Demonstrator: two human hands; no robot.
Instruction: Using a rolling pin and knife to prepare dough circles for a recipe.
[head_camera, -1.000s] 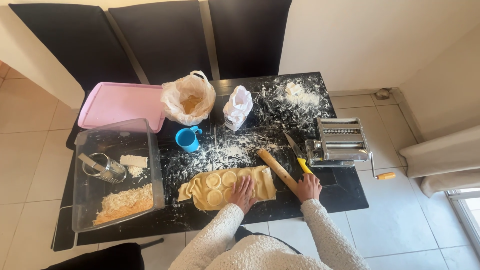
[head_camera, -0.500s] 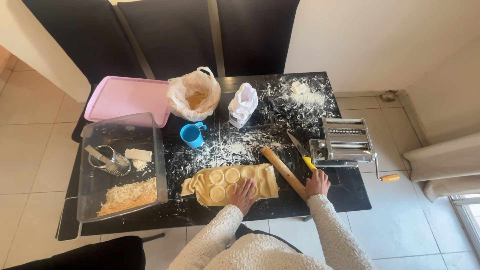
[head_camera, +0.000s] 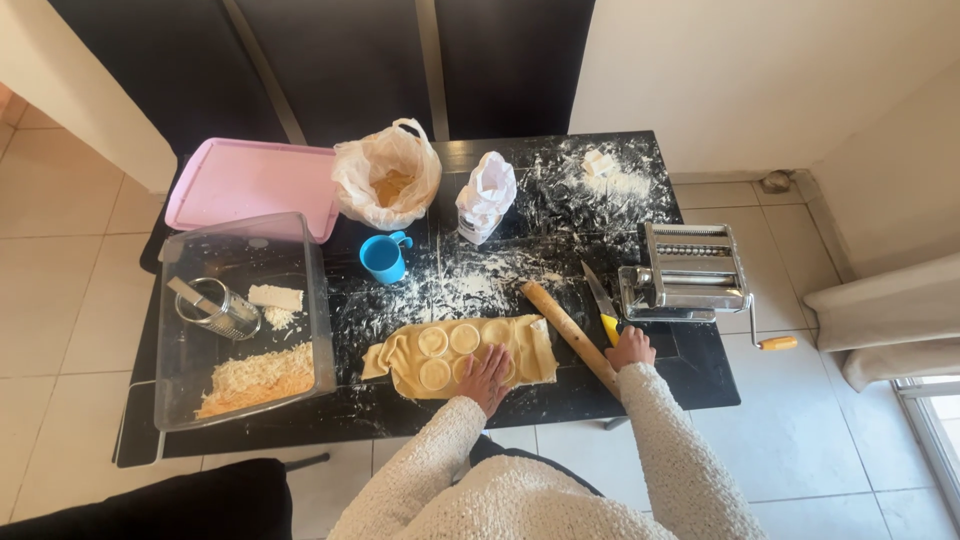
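One view only, from the camera on my head. It looks steeply down and forward from well above the flour-dusted black table (head_camera: 690, 375), far enough back that the whole tabletop fits in frame. My cream knitted sleeves (head_camera: 440, 450) enter from the bottom edge. Dark chair backs (head_camera: 330, 60) and a pale wall (head_camera: 760, 70) fill the top, beige floor tiles (head_camera: 60, 300) both sides.

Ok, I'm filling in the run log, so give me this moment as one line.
left hand: flat on dough sheet | right hand: on knife handle, beside rolling pin | table: floured
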